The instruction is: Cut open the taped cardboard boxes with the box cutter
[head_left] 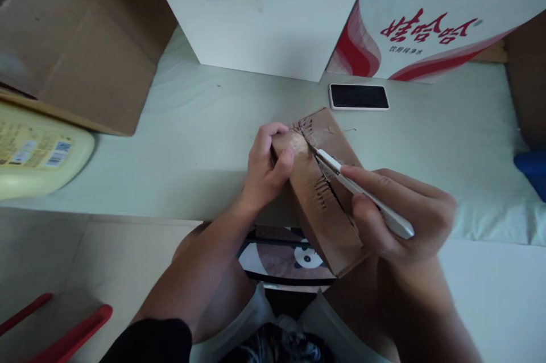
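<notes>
A small brown cardboard box (318,223) lies slanted across the front edge of the table, its near end over my lap. My left hand (271,161) is closed round the box's far left corner, thumb on top. In my right hand (403,212) is a white utility knife (392,218), pinched between thumb and fingers. Its blade tip rests at a dark slit running lengthwise along the box top. Rows of short cut marks (322,192) cross the cardboard beside the slit. My right fingers hide part of the box's right side.
Behind the box lies a phone (359,97). A white panel (264,16) and a red-and-white carton (409,38) stand at the back. On the left are a large cardboard box (98,61) and a yellow bottle (42,152). A blue object (533,169) sits at the right edge.
</notes>
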The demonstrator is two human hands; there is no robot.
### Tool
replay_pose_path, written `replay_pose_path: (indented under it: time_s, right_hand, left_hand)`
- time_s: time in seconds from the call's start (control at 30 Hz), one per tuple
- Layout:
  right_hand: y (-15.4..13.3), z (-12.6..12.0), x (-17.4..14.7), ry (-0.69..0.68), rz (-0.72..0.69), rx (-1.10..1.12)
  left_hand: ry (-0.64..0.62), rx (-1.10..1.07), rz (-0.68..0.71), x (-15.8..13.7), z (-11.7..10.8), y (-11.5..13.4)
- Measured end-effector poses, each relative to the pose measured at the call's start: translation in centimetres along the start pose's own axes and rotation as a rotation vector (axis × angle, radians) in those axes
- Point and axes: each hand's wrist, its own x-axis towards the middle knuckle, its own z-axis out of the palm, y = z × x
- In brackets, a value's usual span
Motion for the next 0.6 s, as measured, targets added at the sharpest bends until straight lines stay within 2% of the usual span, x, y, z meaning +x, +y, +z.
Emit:
replay_pose_path:
  time_s: [0.13, 0.4, 0.5, 0.6]
  right_hand:
    - [0.1, -0.03, -0.02, 0.011, -0.017, -0.014]
    - [-0.21, -0.51, -0.87, 0.176, 0.008, -0.074]
    - [-0.38, -0.53, -0.86, 0.168, 0.059, -0.055]
    - [-0.24, -0.48, -0.6, 0.114, 0.044, -0.018]
  left_hand:
    - [0.003, 0.021, 0.001, 0.09, -0.11, 0.11]
    - [-0.024, -0.001, -0.031, 0.04, -0.53, -0.16]
    - [-0.008, -0.035, -0.058, 0.03, -0.42, -0.09]
    - [0.031, -0.042, -0.045, 0.07, -0.22, -0.05]
